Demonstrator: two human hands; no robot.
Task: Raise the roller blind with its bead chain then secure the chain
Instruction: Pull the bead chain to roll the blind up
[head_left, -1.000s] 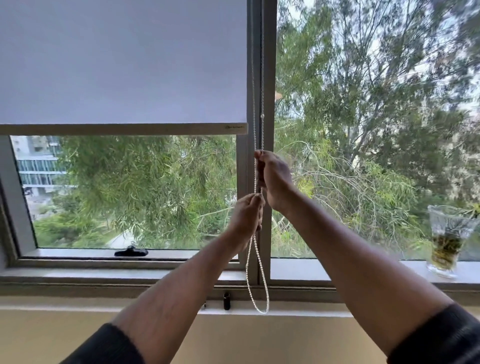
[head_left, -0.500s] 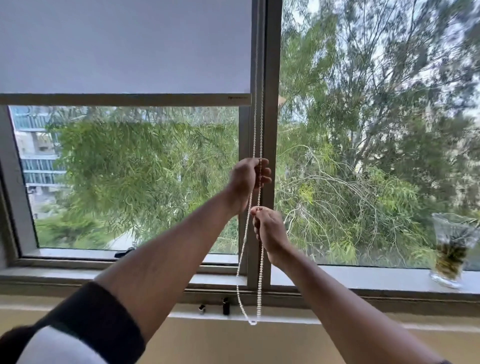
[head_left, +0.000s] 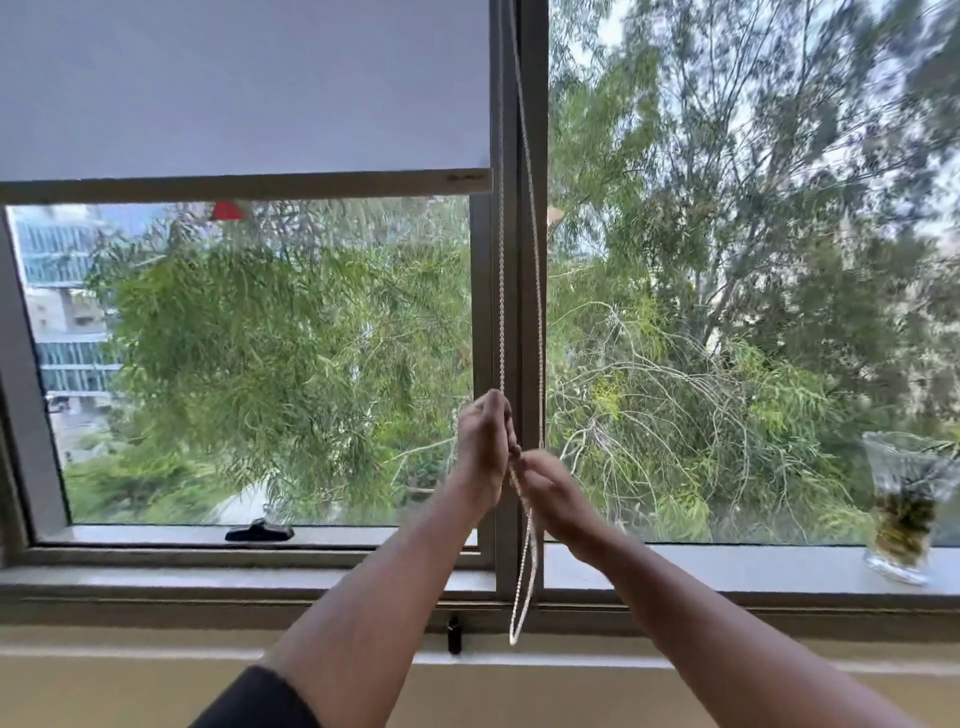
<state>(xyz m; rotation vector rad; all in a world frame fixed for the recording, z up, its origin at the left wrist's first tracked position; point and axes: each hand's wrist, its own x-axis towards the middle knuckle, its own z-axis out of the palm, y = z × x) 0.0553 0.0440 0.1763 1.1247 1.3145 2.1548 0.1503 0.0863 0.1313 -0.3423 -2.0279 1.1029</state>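
Roller blind (head_left: 244, 88): pale grey, flat, covering only upper part of left pane, with grey bottom bar. Bead chain (head_left: 501, 291): white, thin, hanging in long loop along centre window frame (head_left: 532, 156). Left hand (head_left: 483, 441) gripping chain higher; right hand (head_left: 550, 493) pinching it just below.

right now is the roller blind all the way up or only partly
Partly up: the roller blind still covers the upper left pane, its bottom bar well above the sill.

Bead chain (head_left: 501, 312) hangs right of roller blind (head_left: 244, 88), vase (head_left: 906, 506) far right.
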